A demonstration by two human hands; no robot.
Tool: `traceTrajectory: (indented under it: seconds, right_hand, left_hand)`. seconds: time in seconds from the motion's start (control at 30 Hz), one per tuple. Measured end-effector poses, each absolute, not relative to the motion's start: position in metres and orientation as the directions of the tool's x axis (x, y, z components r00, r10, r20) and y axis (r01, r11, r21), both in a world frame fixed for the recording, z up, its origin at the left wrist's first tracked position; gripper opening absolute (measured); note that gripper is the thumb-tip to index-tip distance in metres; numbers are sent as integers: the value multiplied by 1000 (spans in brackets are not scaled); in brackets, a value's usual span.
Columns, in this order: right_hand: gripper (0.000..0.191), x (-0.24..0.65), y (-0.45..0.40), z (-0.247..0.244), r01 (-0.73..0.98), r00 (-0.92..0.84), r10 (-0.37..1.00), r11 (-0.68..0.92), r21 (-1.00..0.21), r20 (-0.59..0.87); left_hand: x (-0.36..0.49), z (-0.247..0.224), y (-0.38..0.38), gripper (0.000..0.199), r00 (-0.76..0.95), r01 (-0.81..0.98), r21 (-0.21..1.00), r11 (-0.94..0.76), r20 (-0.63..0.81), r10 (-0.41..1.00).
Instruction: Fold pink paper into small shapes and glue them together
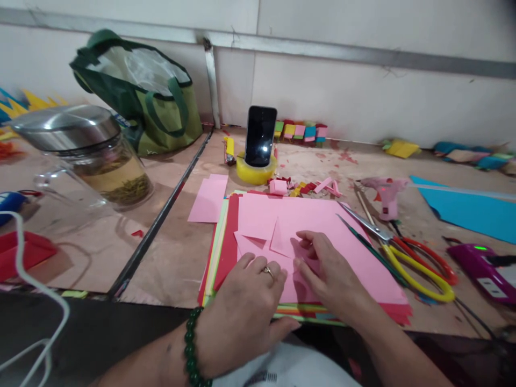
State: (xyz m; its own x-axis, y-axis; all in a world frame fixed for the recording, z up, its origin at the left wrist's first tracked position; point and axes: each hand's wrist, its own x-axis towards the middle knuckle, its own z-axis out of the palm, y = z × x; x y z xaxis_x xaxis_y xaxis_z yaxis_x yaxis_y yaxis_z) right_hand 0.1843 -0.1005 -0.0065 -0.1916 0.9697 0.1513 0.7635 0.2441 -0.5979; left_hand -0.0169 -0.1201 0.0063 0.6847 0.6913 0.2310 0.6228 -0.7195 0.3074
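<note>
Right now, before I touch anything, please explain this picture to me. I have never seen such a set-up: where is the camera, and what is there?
There is no robot here. One camera, worn on a person's head, looks forward and down, so you see the person's own hands.

The left hand, below a green bracelet, lies palm down near folded pink pieces on a paper pile. The right hand is over the pile too, thumb and fingers apart. I cannot see either clearly gripping anything.

On the table, scissors and a glue gun are on the right. Behind the pile, a phone stands at a tape roll. On the left are a jar and a bag.
</note>
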Motion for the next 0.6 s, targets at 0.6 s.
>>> traceTrajectory:
  seconds: [0.6]
  right_hand:
    - [21, 212, -97, 15, 579, -289, 957, 155, -800, -23]
  left_hand:
    - [-11, 13, -108, 41, 722, 607, 398, -688, 88, 687]
